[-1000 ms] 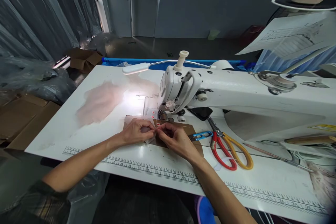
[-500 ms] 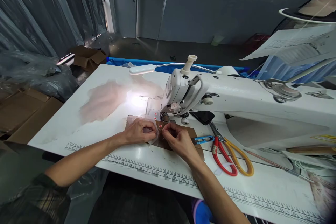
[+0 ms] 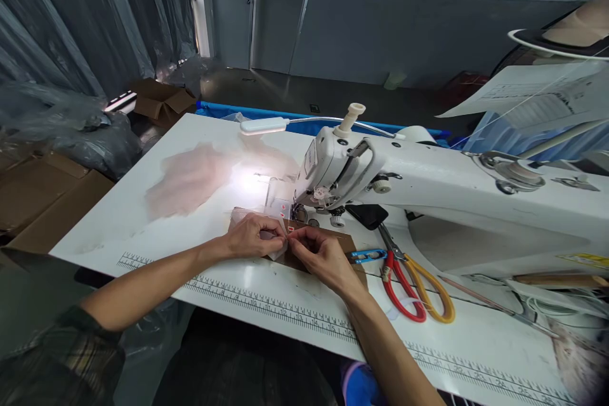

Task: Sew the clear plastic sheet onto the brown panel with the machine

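My left hand [image 3: 254,236] pinches the sheer pale pink fabric [image 3: 240,216] over the flat brown board [image 3: 345,242]; my right hand's [image 3: 323,257] fingertips close together beside it, their grip unclear.

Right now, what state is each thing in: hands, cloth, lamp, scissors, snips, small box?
Left hand: pinched on the cloth
Right hand: fingertips pinched; whether they hold anything is unclear
Cloth: held, partly hidden
Lamp: lit
Scissors: lying down, unheld
Blue snips: lying down, unheld
Small box: flaps open
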Motion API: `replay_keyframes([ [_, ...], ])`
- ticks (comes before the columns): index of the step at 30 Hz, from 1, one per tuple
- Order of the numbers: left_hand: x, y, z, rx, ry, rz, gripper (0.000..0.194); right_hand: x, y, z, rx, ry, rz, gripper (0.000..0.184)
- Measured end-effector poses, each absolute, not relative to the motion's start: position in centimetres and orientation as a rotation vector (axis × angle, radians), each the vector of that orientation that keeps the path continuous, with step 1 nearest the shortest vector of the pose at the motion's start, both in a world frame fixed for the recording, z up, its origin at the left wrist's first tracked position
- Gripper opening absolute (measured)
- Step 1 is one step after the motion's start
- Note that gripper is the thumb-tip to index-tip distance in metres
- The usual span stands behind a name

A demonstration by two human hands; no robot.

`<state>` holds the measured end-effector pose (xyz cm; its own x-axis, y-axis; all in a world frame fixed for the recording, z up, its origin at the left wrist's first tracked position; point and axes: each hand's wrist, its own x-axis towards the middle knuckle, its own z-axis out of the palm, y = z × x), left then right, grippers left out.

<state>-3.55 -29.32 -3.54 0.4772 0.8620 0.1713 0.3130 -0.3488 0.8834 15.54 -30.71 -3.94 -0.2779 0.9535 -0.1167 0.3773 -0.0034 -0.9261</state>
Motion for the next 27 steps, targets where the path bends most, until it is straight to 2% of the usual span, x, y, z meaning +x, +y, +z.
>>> replay_keyframes([
  [8,-3.5,-29.3,-3.6,1.926,0.988,0.827,0.012,15.3,-30.9,-3.6,-1.38,-1.691,1.304,0.028],
  [19,-3.6,-29.3,-3.4,1.974,0.943,0.811,0.011,15.1,-30.9,-3.2,-1.413,-1.579,1.247,0.015],
  [24,-3.8,-28.9,-3.2,2.064,0.736,0.748,0.014,14.7,-31.6,-2.7,-1.114,-1.787,0.964,0.011],
  [27,-4.2,-28.7,-3.1,2.032,0.683,0.73,0.018,14.1,-32.0,-2.8,-0.878,-1.856,0.937,0.009],
])
